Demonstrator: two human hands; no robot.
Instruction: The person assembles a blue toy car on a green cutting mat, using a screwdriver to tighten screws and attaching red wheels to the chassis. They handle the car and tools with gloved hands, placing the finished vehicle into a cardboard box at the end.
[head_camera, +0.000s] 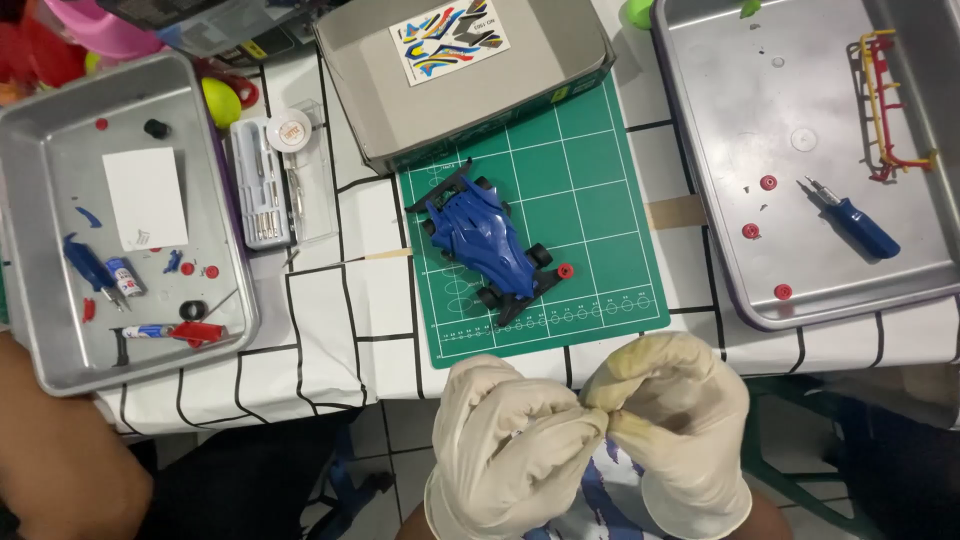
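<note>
— Pale latex gloves on both: the left hand (510, 445) and the right hand (672, 430) are pressed fingertip to fingertip at the bottom centre of the frame, below the worktop's edge. Both are pinched narrow, but whether something tiny sits between them, I cannot tell.

— And the model?

— The blue toy race car (487, 240) lies untouched on the green cutting mat (590, 180) in the middle of the frame, well apart from the hands. Body shell on, black wheels fitted, so it looks largely assembled. One small red wheel piece (565, 271) lies loose, touching or just beside its lower right end.

— Anything left over?

— Seemingly. In the metal tray (930, 270) at the right lie three red round parts (768, 183), a blue screwdriver (858, 223) and a red and yellow parts frame (885, 100). The tray at the left (30, 330) holds blue scraps and small tools. The sticker sheet (449, 38) on the grey box (480, 110), top centre, looks unused, so decorating seems undone.
</note>
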